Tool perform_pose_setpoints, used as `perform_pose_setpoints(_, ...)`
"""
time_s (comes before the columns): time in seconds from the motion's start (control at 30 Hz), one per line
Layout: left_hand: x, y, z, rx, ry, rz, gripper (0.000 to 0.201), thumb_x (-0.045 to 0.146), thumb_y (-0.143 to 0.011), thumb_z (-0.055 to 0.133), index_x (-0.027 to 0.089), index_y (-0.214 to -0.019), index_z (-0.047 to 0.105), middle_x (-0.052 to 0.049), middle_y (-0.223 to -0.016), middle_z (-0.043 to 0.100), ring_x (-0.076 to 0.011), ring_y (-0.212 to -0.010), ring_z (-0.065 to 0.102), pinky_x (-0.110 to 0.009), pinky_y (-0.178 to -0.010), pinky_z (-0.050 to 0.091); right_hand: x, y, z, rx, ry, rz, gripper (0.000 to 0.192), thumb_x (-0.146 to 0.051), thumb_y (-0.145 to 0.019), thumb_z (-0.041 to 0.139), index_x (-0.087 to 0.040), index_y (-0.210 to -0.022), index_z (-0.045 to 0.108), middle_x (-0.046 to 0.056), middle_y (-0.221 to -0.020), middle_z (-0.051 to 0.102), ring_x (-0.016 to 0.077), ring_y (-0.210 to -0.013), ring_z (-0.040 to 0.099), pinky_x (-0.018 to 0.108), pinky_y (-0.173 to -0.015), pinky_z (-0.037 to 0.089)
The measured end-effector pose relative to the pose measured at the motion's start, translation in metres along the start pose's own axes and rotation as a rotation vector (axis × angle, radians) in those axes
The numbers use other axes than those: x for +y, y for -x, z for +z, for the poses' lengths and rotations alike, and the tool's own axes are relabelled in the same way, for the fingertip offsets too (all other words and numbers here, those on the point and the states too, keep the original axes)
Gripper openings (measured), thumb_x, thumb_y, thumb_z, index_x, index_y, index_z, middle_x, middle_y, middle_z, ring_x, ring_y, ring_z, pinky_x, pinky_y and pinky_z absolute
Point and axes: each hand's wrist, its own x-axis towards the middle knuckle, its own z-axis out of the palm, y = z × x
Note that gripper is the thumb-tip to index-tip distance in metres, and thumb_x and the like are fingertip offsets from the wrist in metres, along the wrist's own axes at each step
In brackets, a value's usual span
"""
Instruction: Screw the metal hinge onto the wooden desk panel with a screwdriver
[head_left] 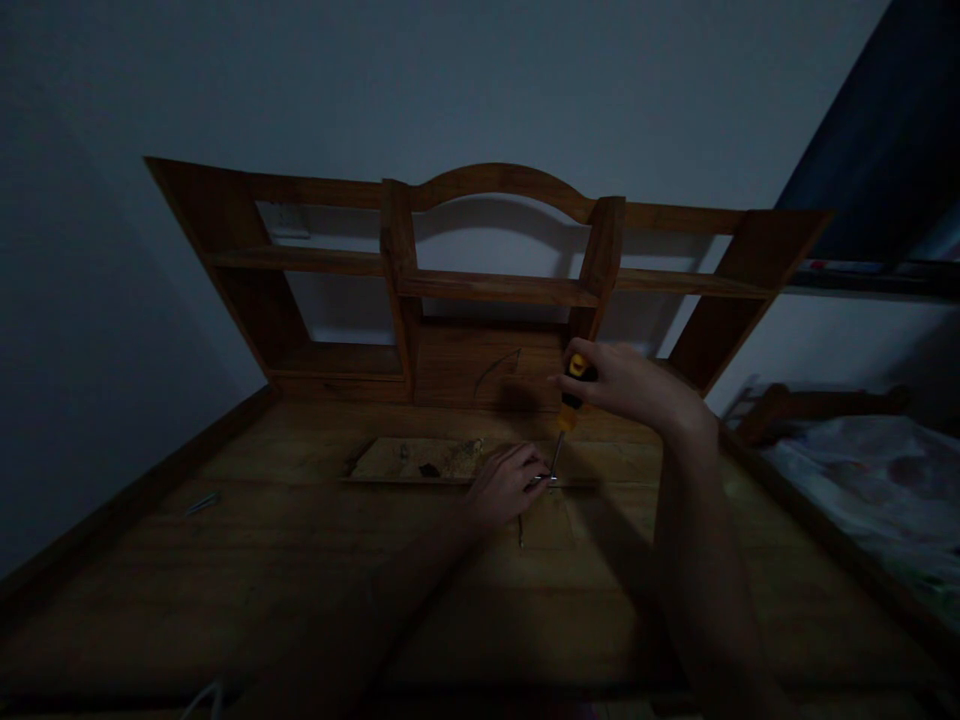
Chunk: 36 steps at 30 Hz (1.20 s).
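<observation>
Dim room, wooden desk (300, 560). Right hand (626, 383) grips screwdriver (568, 410) upright, tip at screw beside board (420, 460); left hand (504, 487) pinches shaft near tip. Screw seemingly unseated; driving remains. Spare screw (202, 503) lies left.

Yellow-and-black screwdriver (571, 395), brown wooden desk (300, 560)

Wooden desk (300, 560) with shelved hutch (495, 285), dim light. We see the right hand (622, 385) gripping a yellow-and-black screwdriver (570, 400), shaft angled down to a board (420, 460) lying on the desktop. Left hand (506, 485) rests at the screwdriver tip. A loose screw (202, 503) lies far left. Bedding (877, 490) at right.
</observation>
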Motion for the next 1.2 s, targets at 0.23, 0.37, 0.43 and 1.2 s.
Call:
perform_pose_setpoints(0.23, 0.0001, -0.0002, -0.0013, -0.008, -0.010, 0.008, 0.015, 0.029, -0.094, 0.055, 0.019, -0.092, 0.066, -0.004, -0.100, 0.061, -0.0175, -0.094, 0.058, -0.030, -0.082, 0.047, -0.0011, 0.0048, -0.0041, -0.006, -0.072, -0.077, 0.021, -0.033, -0.086, 0.057, -0.021, -0.103, 0.058, 0.006, -0.098, 0.068, 0.0203, -0.087, 0.064, 0.027, -0.073, 0.043)
perform_pose_setpoints(0.37, 0.0010, -0.0006, -0.0013, -0.003, -0.019, 0.017, 0.017, 0.029, -0.095, 0.054, 0.019, -0.088, 0.066, -0.004, -0.099, 0.061, -0.0171, -0.094, 0.058, -0.030, -0.083, 0.047, -0.0001, 0.0024, 0.0002, 0.013, -0.050, -0.040, 0.025, -0.041, -0.090, 0.052, -0.020, -0.102, 0.058, 0.007, -0.090, 0.069, 0.0221, -0.084, 0.064, 0.029, -0.069, 0.043)
perform_pose_setpoints(0.43, 0.0008, -0.0009, -0.0012, -0.005, -0.028, 0.024, 0.017, 0.027, -0.095, 0.054, 0.018, -0.087, 0.066, -0.004, -0.099, 0.061, -0.0169, -0.093, 0.058, -0.029, -0.083, 0.047, 0.0012, 0.0006, 0.0030, 0.030, -0.030, -0.007, 0.030, -0.047, -0.090, 0.052, -0.020, -0.101, 0.058, 0.008, -0.087, 0.068, 0.0239, -0.083, 0.064, 0.030, -0.068, 0.042)
perform_pose_setpoints(1.2, 0.0002, 0.0004, 0.0013, 0.005, 0.000, 0.008, 0.018, 0.026, -0.095, 0.053, 0.020, -0.088, 0.068, -0.004, -0.100, 0.061, -0.0162, -0.093, 0.058, -0.029, -0.081, 0.047, 0.0001, 0.0002, 0.0026, 0.012, -0.073, -0.064, 0.023, -0.038, -0.089, 0.053, -0.021, -0.105, 0.057, 0.005, -0.089, 0.068, 0.0204, -0.080, 0.063, 0.027, -0.067, 0.040)
